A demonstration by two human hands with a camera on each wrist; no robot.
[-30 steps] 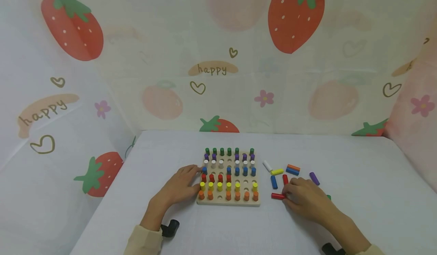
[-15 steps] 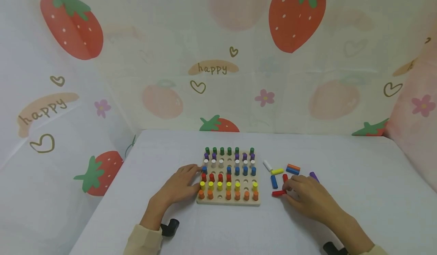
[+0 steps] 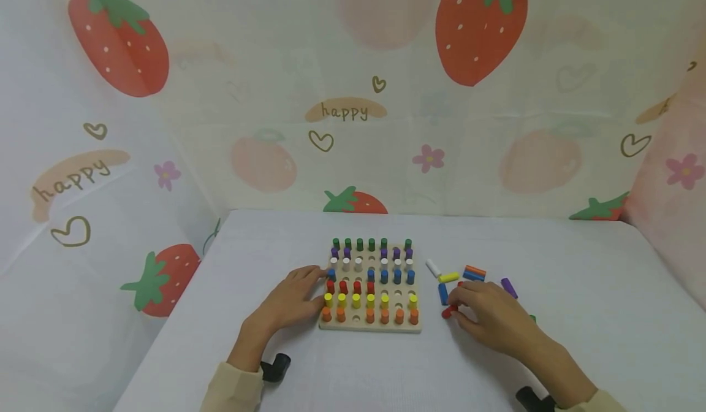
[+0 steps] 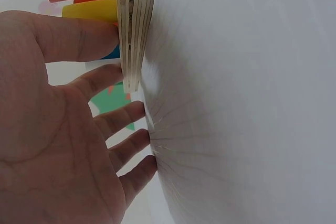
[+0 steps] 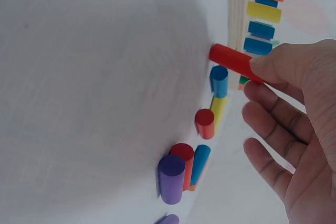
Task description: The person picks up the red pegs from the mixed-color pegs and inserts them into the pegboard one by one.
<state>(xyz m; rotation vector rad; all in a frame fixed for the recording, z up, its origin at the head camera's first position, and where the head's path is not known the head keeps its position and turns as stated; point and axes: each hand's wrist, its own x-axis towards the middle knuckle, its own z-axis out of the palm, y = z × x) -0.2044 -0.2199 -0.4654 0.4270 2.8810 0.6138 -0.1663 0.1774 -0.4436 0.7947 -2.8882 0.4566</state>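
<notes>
A wooden pegboard (image 3: 369, 328) carries rows of coloured pegs, with bare holes among them. My left hand (image 3: 287, 298) rests at its left side; in the left wrist view thumb and index finger touch the board's edge (image 4: 134, 30), the other fingers spread onto the cloth. To the board's right, my right hand (image 3: 499, 317) pinches a red peg (image 5: 231, 60) between thumb and fingers. That peg is tilted, its free end low by the tabletop. Another red peg (image 5: 205, 124) lies nearby, mostly hidden by the hand in the head view.
Loose pegs lie right of the board: white (image 3: 432, 268), yellow (image 3: 449, 277), orange (image 3: 475, 270), two blue, one of them the nearer blue peg (image 3: 444, 294), and purple (image 3: 509, 288). A green peg (image 3: 532, 319) shows partly behind the right hand. Strawberry-printed cloth surrounds the white table (image 3: 276, 234).
The red peg, lying flat a second ago, has been tipped up in my right hand's pinch, and that hand has shifted slightly. My left hand stays at the board.
</notes>
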